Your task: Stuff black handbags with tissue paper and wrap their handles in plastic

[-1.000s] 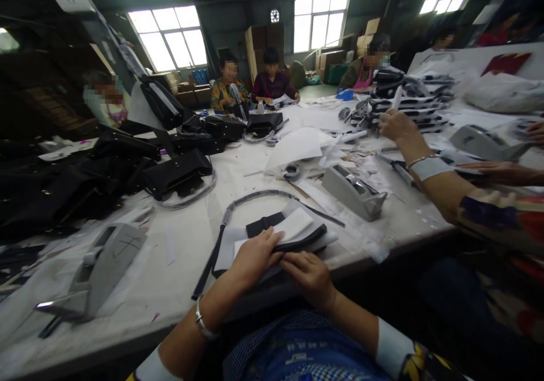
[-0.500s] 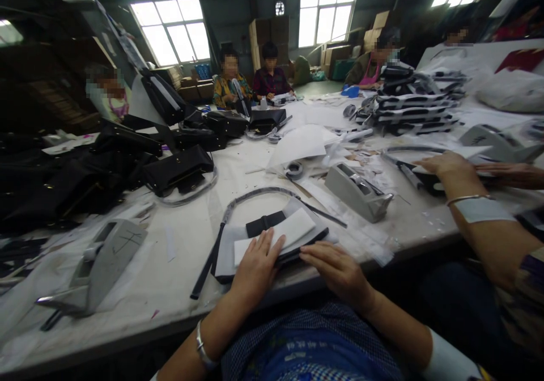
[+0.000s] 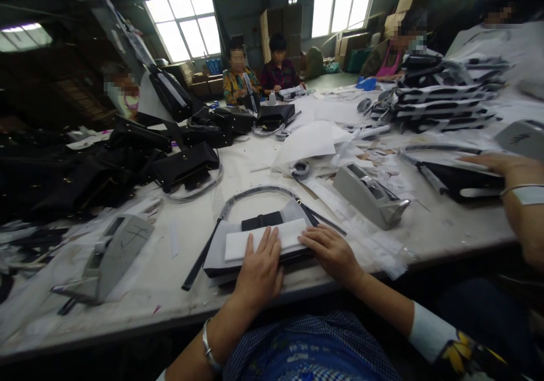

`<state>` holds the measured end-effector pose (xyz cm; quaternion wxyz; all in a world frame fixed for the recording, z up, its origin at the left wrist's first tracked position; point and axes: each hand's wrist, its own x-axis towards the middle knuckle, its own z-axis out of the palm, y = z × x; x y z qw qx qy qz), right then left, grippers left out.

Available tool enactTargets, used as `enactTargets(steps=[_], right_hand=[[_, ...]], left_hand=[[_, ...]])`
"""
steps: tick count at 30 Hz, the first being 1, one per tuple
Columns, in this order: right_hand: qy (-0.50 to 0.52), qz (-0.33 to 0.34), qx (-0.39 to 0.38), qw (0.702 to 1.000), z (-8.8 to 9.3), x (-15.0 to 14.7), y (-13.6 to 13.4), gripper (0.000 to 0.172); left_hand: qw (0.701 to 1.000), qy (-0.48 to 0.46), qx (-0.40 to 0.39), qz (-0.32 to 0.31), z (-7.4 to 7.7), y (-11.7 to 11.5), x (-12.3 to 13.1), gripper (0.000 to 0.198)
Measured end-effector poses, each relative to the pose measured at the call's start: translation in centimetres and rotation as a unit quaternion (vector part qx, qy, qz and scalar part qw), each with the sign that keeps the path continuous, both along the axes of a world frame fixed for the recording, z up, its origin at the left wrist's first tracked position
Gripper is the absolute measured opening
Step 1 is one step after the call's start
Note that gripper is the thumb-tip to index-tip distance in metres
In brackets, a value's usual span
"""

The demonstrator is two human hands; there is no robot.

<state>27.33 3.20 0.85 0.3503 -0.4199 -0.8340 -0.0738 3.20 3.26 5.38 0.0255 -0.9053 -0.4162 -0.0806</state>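
Observation:
A black handbag [image 3: 260, 220] lies on the table in front of me, partly covered by grey-white paper [image 3: 216, 249]. A white padding strip [image 3: 238, 246] rests lengthwise over it. The bag's wrapped handle [image 3: 259, 190] arches away behind it. My left hand [image 3: 260, 265] presses on the front of the strip with fingers stretched out. At the strip's right end, my right hand [image 3: 334, 254] lies with its fingertips touching strip and bag, fingers extended. Neither hand grasps anything. The bag's front edge is partly hidden under my left hand.
Grey tape dispensers stand left [image 3: 113, 262] and right [image 3: 369, 195] of the bag. A tape roll [image 3: 300, 169] lies behind. Black bags [image 3: 185, 168] crowd the left, and wrapped bags [image 3: 442, 100] are stacked back right. A co-worker's hand [image 3: 505, 168] touches another bag on the right.
The white strip has turned from slanted to nearly level along the bag. My right hand has moved up onto its right end. The neighbouring co-worker's hand has shifted, and the view has turned slightly.

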Motion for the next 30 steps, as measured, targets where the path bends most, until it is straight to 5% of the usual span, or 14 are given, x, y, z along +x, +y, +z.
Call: enactTargets(steps=[7, 10, 13, 16, 19, 25, 30], right_hand=[[0.08, 0.025, -0.053, 0.995, 0.8, 0.7, -0.6, 0.037], [0.213, -0.038, -0.098, 0.971, 0.6, 1.1, -2.6, 0.033], [0.369, -0.147, -0.22, 0.891, 0.0, 1.1, -4.7, 0.034], [0.433, -0.142, -0.368, 0.81, -0.3, 0.7, -5.3, 0.055], [0.408, -0.149, -0.435, 0.789, 0.5, 0.6, -4.1, 0.067], [0.382, -0.11, -0.493, 0.774, 3.2, -0.4, -2.0, 0.05], [0.6, -0.015, -0.521, 0.607, 4.1, -2.6, -1.7, 0.043]], left_hand=[[0.998, -0.015, 0.059, 0.029, -1.9, 0.1, 1.6, 0.053], [0.996, -0.025, 0.083, 0.029, -2.7, 0.0, 1.2, 0.053], [0.995, -0.027, 0.095, 0.027, -3.0, 0.0, 1.1, 0.053], [0.993, -0.035, 0.113, 0.022, -2.9, 0.1, 1.2, 0.053], [0.99, -0.05, 0.13, 0.008, -3.0, 0.1, 1.0, 0.052], [0.979, -0.088, 0.186, -0.004, -4.3, -0.1, 0.1, 0.054], [0.981, -0.095, 0.169, 0.002, -4.5, -0.5, -0.3, 0.059]])
